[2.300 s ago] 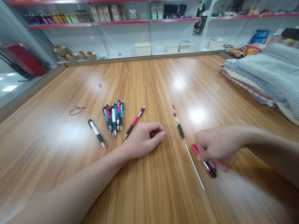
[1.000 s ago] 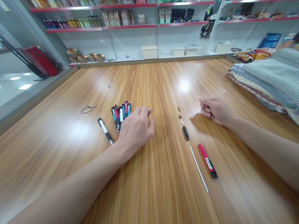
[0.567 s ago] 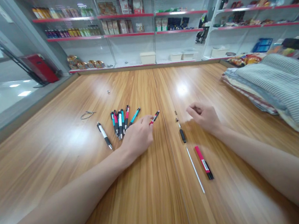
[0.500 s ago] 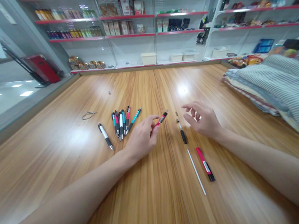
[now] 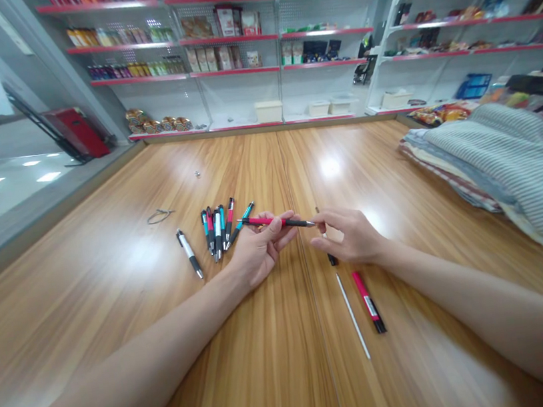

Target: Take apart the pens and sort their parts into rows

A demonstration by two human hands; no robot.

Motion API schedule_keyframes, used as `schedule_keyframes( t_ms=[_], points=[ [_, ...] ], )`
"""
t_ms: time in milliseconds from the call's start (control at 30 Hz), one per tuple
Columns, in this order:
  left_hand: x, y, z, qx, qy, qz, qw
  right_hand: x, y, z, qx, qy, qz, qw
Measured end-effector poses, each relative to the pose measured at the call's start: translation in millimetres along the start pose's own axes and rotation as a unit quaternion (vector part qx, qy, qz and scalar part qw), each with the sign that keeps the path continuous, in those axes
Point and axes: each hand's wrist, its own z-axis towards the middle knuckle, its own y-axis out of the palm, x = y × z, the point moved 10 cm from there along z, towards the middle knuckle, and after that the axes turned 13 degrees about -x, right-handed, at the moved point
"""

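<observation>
L hand: my left hand (image 5: 258,252) is palm-up just above the table (image 5: 114,306), fingers curled round a red/black pen (image 5: 274,221); closed grip on the barrel's red end.

Pen: lies roughly level, red end to the left, black grip + tip pointing right toward my other hand. Held clear of the wood, near the centre seam of the table.

R hand: my right hand (image 5: 351,236) has thumb + forefinger pinched at the pen tip; contact looks real but I can't tell for sure whether they clamp it or only touch. Other fingers loosely bent.

Under R hand: small black pen section (image 5: 332,259) on the wood, partly hidden by the hand.

Loose parts: thin white refill (image 5: 352,315) + a 2nd red/black barrel (image 5: 367,292), side by side, just apart, both near my right forearm.

Pen pile: bunch of teal, red + black pens (image 5: 219,226) fanned on the wood just left of L hand; can't count them reliably.

Single pen: white/black pen (image 5: 189,253) alone, left of the pile, not touching it.

Further off: dark loop, prob. a rubber band (image 5: 159,215), well beyond the pile; tiny metal bit (image 5: 197,173) further back, too small to ID.

R edge: folded striped textiles (image 5: 497,158) stacked on the table, well apart from both hands.

Backdrop: shop shelves (image 5: 228,41) w/ packaged goods, red edging.
</observation>
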Motion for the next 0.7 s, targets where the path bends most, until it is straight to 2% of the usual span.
schedule_keyframes(
  t_ms=[167, 300, 333, 400, 467, 533, 600, 700],
  points=[
    [0, 11.8, -1, -0.039, -0.005, -0.011, 0.999, -6, 4, -2, 0.045, -0.053, 0.000, 0.998],
    [-5, 17.6, -1, -0.056, -0.024, 0.006, 0.998, -3, 5, -1, 0.045, -0.049, 0.033, 0.997],
    [-7, 16.7, -2, -0.051, -0.034, 0.021, 0.998, 2, 2, -1, 0.053, -0.033, 0.055, 0.997],
    [-9, 12.7, -4, -0.032, -0.059, 0.063, 0.996, 23, -10, -6, 0.110, 0.031, 0.120, 0.986],
    [-7, 9.3, -6, -0.014, -0.072, 0.092, 0.993, 51, -23, -17, 0.196, 0.106, 0.196, 0.955],
    [-2, 9.9, -6, -0.012, -0.064, 0.085, 0.994, 68, -28, -26, 0.243, 0.140, 0.243, 0.929],
    [0, 13.2, -6, -0.020, -0.057, 0.056, 0.997, 70, -24, -24, 0.217, 0.129, 0.263, 0.931],
    [6, 11.4, -6, -0.004, -0.030, 0.059, 0.998, 55, -11, -15, 0.127, 0.085, 0.247, 0.957]
  ],
)
